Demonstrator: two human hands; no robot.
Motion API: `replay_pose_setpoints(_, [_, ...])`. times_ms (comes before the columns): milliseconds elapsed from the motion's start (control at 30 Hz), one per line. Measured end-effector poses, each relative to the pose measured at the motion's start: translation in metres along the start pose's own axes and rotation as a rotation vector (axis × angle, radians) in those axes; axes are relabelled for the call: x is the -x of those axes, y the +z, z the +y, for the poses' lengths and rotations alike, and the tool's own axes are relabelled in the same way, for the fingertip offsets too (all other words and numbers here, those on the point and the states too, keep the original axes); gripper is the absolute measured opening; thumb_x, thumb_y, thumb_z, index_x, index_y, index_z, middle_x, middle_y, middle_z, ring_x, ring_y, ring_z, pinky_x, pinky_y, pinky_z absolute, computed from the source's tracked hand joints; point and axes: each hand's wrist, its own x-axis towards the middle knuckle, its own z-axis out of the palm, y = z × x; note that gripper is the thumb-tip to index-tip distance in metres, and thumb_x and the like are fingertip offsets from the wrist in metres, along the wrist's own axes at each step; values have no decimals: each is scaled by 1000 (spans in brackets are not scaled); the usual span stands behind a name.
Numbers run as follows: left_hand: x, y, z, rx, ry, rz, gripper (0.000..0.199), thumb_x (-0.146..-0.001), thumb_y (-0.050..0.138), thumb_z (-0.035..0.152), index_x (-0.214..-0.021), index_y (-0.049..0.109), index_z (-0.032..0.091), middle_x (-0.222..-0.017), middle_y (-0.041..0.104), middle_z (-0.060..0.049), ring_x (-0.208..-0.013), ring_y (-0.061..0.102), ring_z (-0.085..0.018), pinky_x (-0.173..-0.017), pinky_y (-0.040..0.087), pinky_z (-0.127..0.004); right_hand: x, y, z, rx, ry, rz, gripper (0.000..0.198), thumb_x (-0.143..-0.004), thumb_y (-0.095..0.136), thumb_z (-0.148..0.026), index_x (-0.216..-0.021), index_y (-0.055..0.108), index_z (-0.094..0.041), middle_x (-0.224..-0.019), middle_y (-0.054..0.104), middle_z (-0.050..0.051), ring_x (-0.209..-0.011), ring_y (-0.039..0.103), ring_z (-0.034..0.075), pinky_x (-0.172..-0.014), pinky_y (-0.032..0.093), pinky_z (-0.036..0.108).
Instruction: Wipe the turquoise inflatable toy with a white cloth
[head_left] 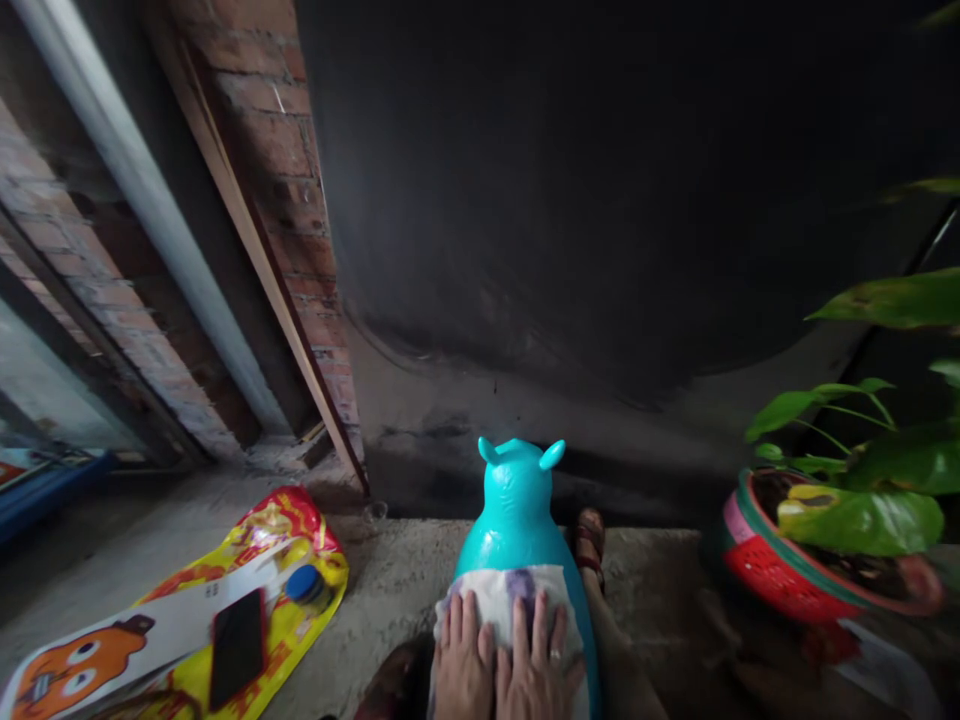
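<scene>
Below: left hand (463, 660) and right hand (538, 665), fingers flat and extended, pressing white cloth (501, 600) onto teal inflatable animal toy (517, 520); toy's long axis pointing away, ears farthest; phone (237, 647) well left of toy.

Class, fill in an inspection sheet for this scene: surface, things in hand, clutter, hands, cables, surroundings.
Surface: rough concrete floor.
Things in hand: white cloth spread over a turquoise eared toy.
Clutter: yellow-red printed bag lying flat, with a black phone and a blue cap on it.
Hands: left hand and right hand flat, side by side on the cloth; ring on the right.
Cables: nothing seen.
Surroundings: brick wall, dark wall, potted plant in a red pot, sandalled foot.
</scene>
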Motion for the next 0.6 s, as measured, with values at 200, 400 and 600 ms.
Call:
replay_pose_setpoints(200, [-60,-18,43,-115,-96,-123,64,-93,18,34,-151,17,7,-163,19,-14,-151,12,-25,-122,25,-45,-72,12,-6,-30,2,-191,60,-99,27,-50,-153,21,-25,-163,4,10,-147,1,41,-104,26,75])
replay_pose_setpoints(400, [-66,-25,46,-89,-65,-128,63,-95,17,34,-151,18,7,-163,19,-12,-151,12,-19,-123,24,-37,-80,11,-7,-62,-1,-223,62,-98,28,-53,-153,15,-27,-162,-2,9,-147,-3,39,-106,21,76])
replay_pose_setpoints(600, [-5,-28,39,-237,-7,-68,55,-93,25,27,-145,39,17,-159,31,-6,-149,20,-20,-122,26,-42,-22,-9,10,-36,-4,-266,58,-96,34,-46,-151,27,-27,-161,10,8,-147,11,39,-100,34,73])
